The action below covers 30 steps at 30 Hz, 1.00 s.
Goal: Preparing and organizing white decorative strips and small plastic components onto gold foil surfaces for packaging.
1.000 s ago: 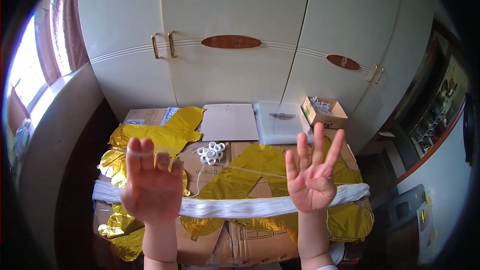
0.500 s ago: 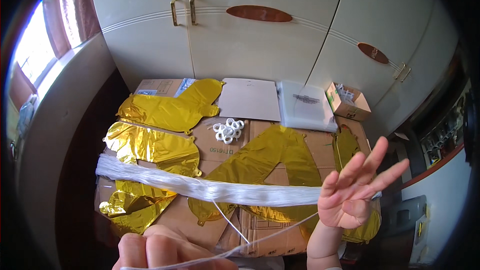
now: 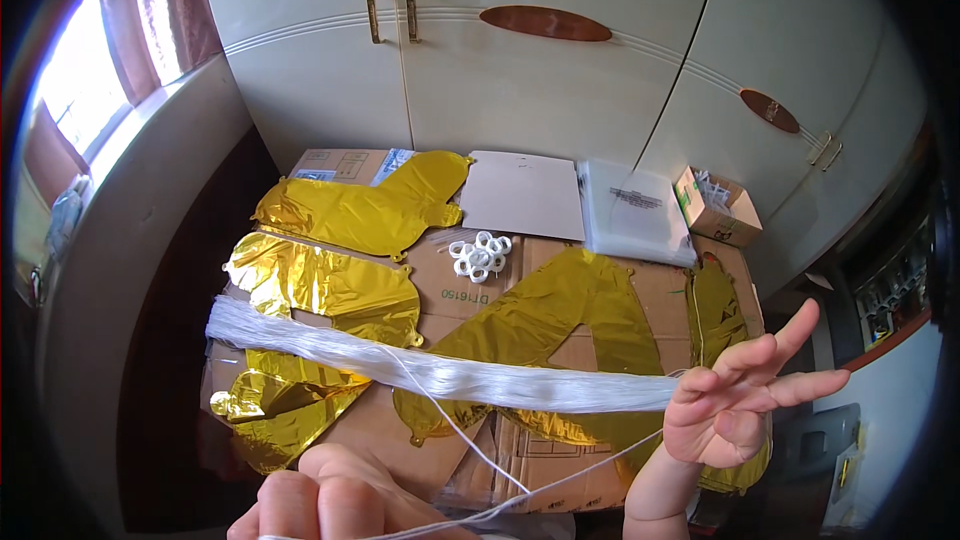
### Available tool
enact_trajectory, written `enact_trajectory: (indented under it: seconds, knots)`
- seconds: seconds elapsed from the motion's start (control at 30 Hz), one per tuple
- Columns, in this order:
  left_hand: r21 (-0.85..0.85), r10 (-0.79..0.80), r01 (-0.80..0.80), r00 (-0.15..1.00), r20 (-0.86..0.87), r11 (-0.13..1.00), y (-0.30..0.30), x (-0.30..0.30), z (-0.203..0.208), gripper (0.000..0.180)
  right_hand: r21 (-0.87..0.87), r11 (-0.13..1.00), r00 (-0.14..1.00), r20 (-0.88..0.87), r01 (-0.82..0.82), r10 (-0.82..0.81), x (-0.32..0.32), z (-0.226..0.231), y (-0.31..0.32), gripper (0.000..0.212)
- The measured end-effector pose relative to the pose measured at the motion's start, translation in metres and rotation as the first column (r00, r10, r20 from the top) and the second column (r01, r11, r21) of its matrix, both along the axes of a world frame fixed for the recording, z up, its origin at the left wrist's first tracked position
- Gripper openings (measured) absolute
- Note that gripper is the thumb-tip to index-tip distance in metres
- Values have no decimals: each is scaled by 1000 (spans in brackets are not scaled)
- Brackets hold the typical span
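Note:
My left hand (image 3: 325, 500), near the lower edge, is closed in a fist around thin white string (image 3: 525, 493). From that fist the string runs right toward my right wrist. A second strand slants up from it to a long skein of white string (image 3: 480, 377), which lies across the cardboard. My right hand (image 3: 735, 405) is raised at the skein's right end with its fingers spread and thumb bent inward. It covers that end, and I cannot tell whether string passes between its fingers.
Flat gold foil balloons (image 3: 370, 210) lie around the cardboard (image 3: 455, 295). White ribbon rolls (image 3: 480, 258) sit mid-table. Behind them are a pale board (image 3: 525, 195), a stack of clear plastic bags (image 3: 635, 210) and a small open box (image 3: 725, 215). White cabinets (image 3: 540, 80) stand behind.
The whole view has shifted, so things sit a little further right. The slanting strand now meets the skein further left and looks longer. Both hands keep much the same shape.

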<state>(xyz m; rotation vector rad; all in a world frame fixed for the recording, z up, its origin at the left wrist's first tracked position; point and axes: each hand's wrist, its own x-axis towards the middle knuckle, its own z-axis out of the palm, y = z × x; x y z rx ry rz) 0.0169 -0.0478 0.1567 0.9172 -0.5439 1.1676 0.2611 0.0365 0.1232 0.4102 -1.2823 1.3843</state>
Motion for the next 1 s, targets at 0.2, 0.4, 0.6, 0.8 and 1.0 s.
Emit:
enact_trajectory:
  seconds: [0.2, 0.4, 0.6, 0.8, 1.0]
  knots:
    - [-30, -28, 22, 980, -199, 999, -15, -28, 5, 27, 15, 1000, 1000, -7, -27, 27, -5, 5, 0, 90]
    - [-23, -23, 20, 984, -175, 1000, -13, -30, 1, 25, -4, 1000, 1000, -18, 3, -3, -6, 2, -1, 88]
    - [15, 91, -91, 996, -15, 996, -13, -4, 8, 27, 5, 1000, 1000, -21, -1, 2, -9, 2, -2, 87]
    - [-17, 2, -3, 999, -53, 1000, -6, -11, 5, 26, -33, 999, 994, -110, 12, -16, -6, -4, -2, 89]
    - [-22, 3, -6, 994, -110, 1000, -7, -19, 3, 27, -39, 999, 995, -101, 14, -18, -5, -5, -1, 88]
